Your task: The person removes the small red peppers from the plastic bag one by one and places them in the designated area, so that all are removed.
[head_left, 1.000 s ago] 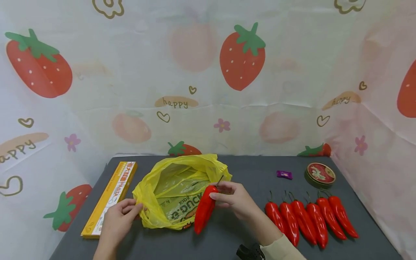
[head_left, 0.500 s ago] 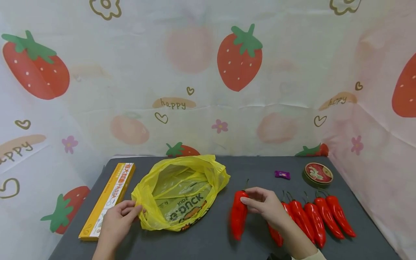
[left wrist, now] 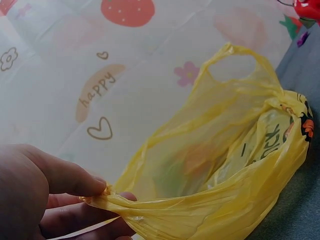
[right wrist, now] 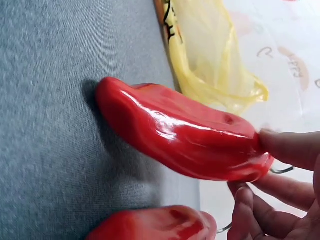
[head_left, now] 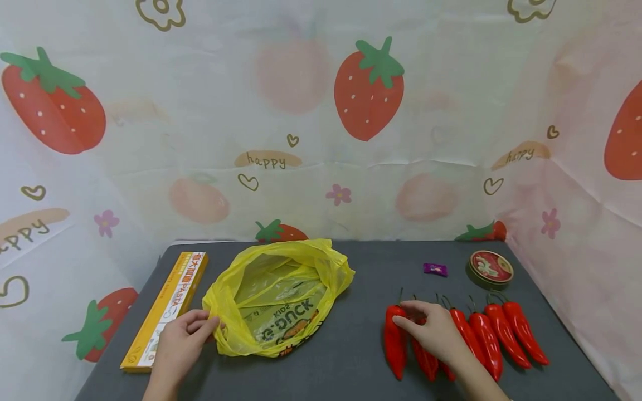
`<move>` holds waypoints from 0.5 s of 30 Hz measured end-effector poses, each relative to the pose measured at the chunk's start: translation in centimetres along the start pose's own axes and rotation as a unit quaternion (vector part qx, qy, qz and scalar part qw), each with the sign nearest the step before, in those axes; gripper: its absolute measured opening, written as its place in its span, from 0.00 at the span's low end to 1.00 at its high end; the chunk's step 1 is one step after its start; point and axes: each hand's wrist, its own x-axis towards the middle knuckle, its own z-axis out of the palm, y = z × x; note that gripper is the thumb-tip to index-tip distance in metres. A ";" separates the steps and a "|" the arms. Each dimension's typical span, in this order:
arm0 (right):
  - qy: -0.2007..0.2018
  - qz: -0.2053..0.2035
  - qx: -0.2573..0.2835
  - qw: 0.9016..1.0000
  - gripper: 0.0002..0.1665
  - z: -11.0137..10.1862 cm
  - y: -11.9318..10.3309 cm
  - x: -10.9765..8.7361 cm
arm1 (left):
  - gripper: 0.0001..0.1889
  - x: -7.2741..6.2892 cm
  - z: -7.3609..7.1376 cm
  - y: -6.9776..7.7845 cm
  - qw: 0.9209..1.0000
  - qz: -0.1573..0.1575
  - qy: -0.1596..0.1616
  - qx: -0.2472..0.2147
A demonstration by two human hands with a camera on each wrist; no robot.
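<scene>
My right hand point(head_left: 433, 331) pinches a glossy red chili pepper point(head_left: 395, 340) near its stem end, thumb on one side and fingers on the other. This pepper stands at the left end of a row of similar chili peppers point(head_left: 485, 342), some partly hidden behind the hand. In the right wrist view the held chili pepper point(right wrist: 175, 132) slants, its tip down at the grey cloth. My left hand point(head_left: 184, 338) pinches the left rim of a yellow plastic bag point(head_left: 228, 328), which lies with its mouth wide. Thumb and fingers grip the gathered edge of the bag point(left wrist: 200, 215) in the left wrist view.
A yellow and white pasta box point(head_left: 168, 312) lies left of the bag. Behind the peppers are a small purple wrapped candy point(head_left: 434, 269) and a round red tin point(head_left: 491, 267). Strawberry-printed cloth point(head_left: 311, 128) hangs behind the dark grey table point(head_left: 346, 356).
My right hand has carried the chili pepper rightward, from the front of the bag to the left end of the pepper row. The left hand keeps its hold on the bag.
</scene>
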 end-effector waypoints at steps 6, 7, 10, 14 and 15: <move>0.006 -0.027 -0.101 0.995 0.27 0.5 0.3 -0.1 | 0.20 0.1 -0.1 -0.1 1.000 -0.002 -0.003 0.002; 0.006 -0.026 -0.115 0.993 0.27 0.6 0.4 0.0 | 0.20 0.1 -0.1 -0.1 1.000 -0.002 -0.004 0.002; -0.001 -0.018 -0.141 0.990 0.25 0.8 0.5 0.0 | 0.20 0.1 -0.1 -0.1 1.000 0.000 -0.004 0.001; -0.008 -0.009 -0.158 0.987 0.22 0.9 0.4 -0.1 | 0.19 0.0 -0.2 -0.1 1.000 0.002 -0.002 -0.005; -0.008 -0.008 -0.160 0.987 0.22 1.0 0.4 -0.1 | 0.19 0.0 -0.2 -0.1 1.000 0.003 -0.002 -0.004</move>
